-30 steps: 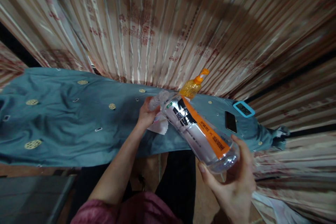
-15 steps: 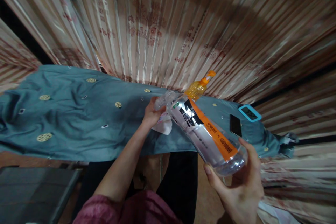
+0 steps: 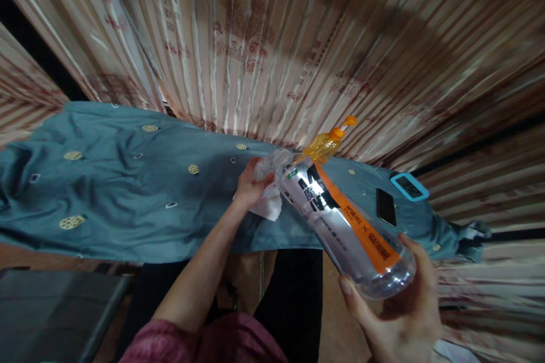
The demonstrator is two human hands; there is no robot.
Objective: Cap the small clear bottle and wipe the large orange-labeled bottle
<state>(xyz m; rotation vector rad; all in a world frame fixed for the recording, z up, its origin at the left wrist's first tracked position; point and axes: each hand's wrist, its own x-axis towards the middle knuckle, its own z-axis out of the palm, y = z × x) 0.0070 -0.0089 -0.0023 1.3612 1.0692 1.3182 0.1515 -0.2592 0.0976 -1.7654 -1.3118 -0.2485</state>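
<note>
My right hand [image 3: 398,312] grips the base of a large clear plastic bottle [image 3: 340,221] with a silver, black and orange label. The bottle lies tilted, its neck pointing up and left over the cloth. My left hand [image 3: 251,187] is closed around the bottle's neck with a white tissue [image 3: 269,209] bunched in its fingers. The cap end is hidden by that hand and tissue.
A teal cloth [image 3: 119,193] with gold dots covers a long ledge. On it stand an orange pump bottle [image 3: 327,144], a black phone [image 3: 385,206] and a blue-framed timer [image 3: 409,186]. Striped curtains hang behind. A dark surface [image 3: 51,317] sits at lower left.
The bottle and my right hand have shifted slightly right and down in view. My left hand stays at the neck with the tissue.
</note>
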